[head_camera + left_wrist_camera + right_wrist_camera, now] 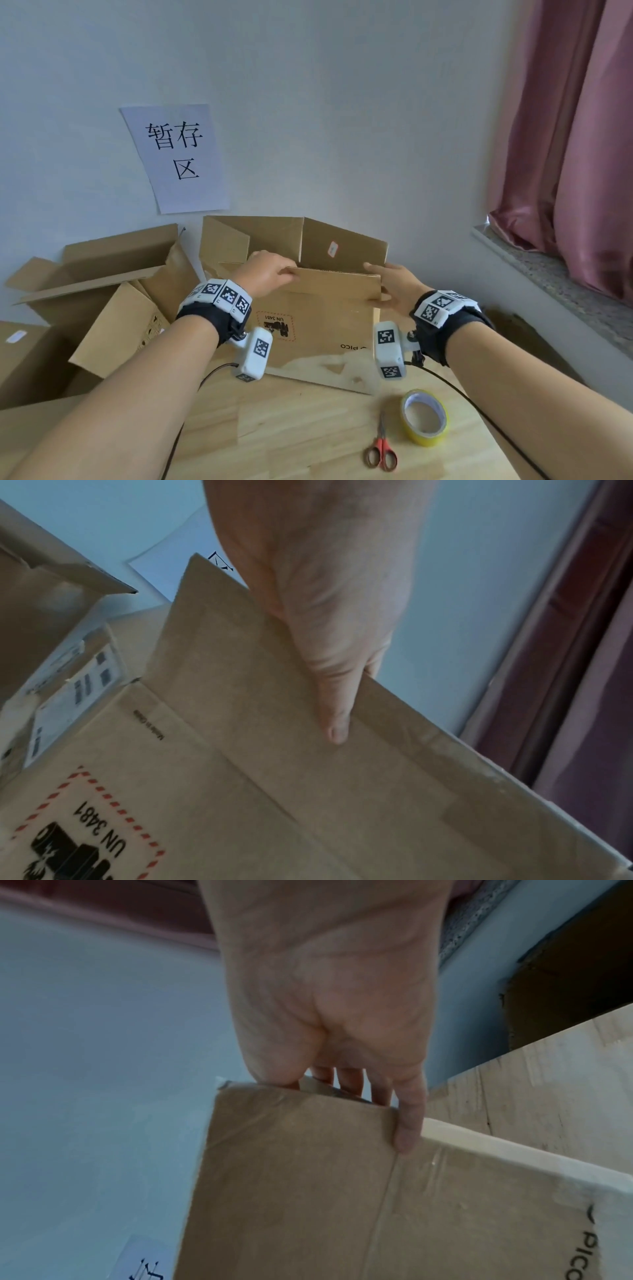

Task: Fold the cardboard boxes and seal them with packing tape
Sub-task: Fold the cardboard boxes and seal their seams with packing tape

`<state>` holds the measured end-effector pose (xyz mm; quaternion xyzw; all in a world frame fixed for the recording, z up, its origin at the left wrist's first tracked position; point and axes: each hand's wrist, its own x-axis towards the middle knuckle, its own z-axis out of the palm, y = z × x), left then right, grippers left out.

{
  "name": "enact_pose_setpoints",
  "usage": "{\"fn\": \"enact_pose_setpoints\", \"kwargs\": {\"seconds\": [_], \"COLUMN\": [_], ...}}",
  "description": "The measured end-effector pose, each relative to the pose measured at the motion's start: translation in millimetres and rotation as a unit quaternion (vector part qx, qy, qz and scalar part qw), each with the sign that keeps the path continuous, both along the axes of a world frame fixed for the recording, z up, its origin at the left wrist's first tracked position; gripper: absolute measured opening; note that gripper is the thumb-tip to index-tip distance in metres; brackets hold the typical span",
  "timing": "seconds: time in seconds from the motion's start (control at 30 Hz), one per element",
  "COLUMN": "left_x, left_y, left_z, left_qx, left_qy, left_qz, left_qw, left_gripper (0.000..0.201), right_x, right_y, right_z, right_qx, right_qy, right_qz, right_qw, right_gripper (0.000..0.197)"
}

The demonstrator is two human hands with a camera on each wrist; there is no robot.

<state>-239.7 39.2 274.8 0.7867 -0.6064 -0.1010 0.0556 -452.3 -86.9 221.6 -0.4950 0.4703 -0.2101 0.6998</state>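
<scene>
A brown cardboard box (322,337) with a red-dashed "UN 3481" mark stands on the wooden table (291,431), its top flaps raised. My left hand (270,274) pinches the left end of the near flap (339,286). In the left wrist view its thumb (334,696) lies on the flap's outer face (257,710), with the fingers behind. My right hand (390,284) holds the right end of that flap. In the right wrist view its thumb (409,1123) sits on the flap's side edge (291,1177), fingers over the top. A yellow tape roll (424,418) lies at the front right.
Red-handled scissors (381,448) lie left of the tape. Several open cardboard boxes (102,291) crowd the left side against the wall. A paper sign (178,157) hangs on the wall. A stone windowsill (548,274) and a pink curtain (582,137) are at the right.
</scene>
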Motion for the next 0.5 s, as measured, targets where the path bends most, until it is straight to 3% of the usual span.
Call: {"fn": "enact_pose_setpoints", "kwargs": {"seconds": [0.17,0.3,0.5], "left_x": [13,31,51], "left_y": [10,17,16], "left_z": [-6,-17,-26], "left_qx": [0.028,0.056,0.087], "left_qy": [0.036,0.047,0.062], "left_qz": [0.019,0.033,0.013], "left_qw": [0.999,0.997,0.994], "left_gripper": [0.029,0.042,0.041], "right_x": [14,28,61], "right_y": [9,14,13], "right_z": [-1,1,10], "right_qx": [-0.005,-0.081,-0.187], "right_qy": [0.056,0.124,0.187], "right_qz": [0.042,0.064,0.113], "right_qw": [0.998,0.987,0.958], "right_gripper": [0.008,0.016,0.03]}}
